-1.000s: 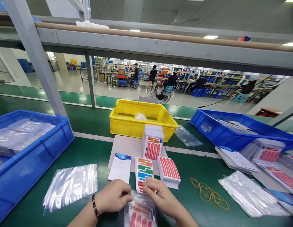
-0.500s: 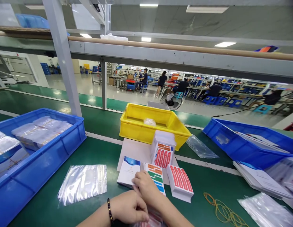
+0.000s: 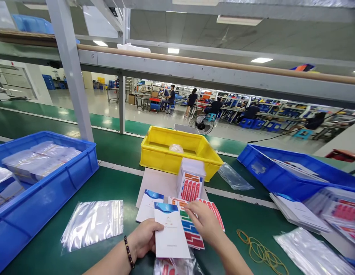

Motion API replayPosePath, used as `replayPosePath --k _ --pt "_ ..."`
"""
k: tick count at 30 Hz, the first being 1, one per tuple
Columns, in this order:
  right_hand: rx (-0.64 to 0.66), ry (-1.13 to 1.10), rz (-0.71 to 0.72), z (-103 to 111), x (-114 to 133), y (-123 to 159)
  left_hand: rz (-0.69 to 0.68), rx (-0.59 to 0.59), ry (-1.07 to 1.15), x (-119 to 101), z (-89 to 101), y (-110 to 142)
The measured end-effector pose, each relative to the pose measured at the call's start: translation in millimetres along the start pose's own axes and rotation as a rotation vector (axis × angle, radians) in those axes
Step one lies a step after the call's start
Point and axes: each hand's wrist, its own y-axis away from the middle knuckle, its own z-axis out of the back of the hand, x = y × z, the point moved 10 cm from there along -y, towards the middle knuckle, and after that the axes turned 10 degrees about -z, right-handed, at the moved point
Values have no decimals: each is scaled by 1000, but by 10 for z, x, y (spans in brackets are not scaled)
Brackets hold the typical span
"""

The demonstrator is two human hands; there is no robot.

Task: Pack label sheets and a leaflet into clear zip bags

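My left hand [image 3: 144, 238], with a bead bracelet at the wrist, grips a white leaflet with a blue top [image 3: 171, 231] by its left edge. My right hand [image 3: 204, 221] pinches a coloured sticker sheet [image 3: 188, 229] just behind the leaflet. Below both hands lies a clear bag with red sticker sheets inside [image 3: 173, 267]. A stack of white leaflets [image 3: 147, 204], a stack of red sticker sheets [image 3: 216, 212] and a taller leaning stack [image 3: 191, 181] sit on a white board ahead.
A yellow bin [image 3: 166, 160] stands behind the board. Blue bins sit at left [image 3: 65, 175] and right [image 3: 280, 179]. Empty clear bags [image 3: 93, 223] lie at left, more at lower right [image 3: 312, 252]. Rubber bands [image 3: 261, 252] lie right of my hands. People work far behind.
My left hand has lifted a white leaflet off the stack. My right hand moved from the leaflet stack to the coloured sticker sheet and raised it.
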Motion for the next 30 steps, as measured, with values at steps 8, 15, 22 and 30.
replayPosePath --k 8,15,22,30 --pt "43 242 -267 -228 -512 -264 -11 132 -1 -194 -246 134" --pt "46 56 -280 -99 -628 -313 42 162 -51 -71 -227 137" --pt "26 -155 -317 16 -701 -451 85 145 -95 -44 -239 170" --pt "-89 -396 -390 142 -882 -479 71 197 -78 -70 -311 177"
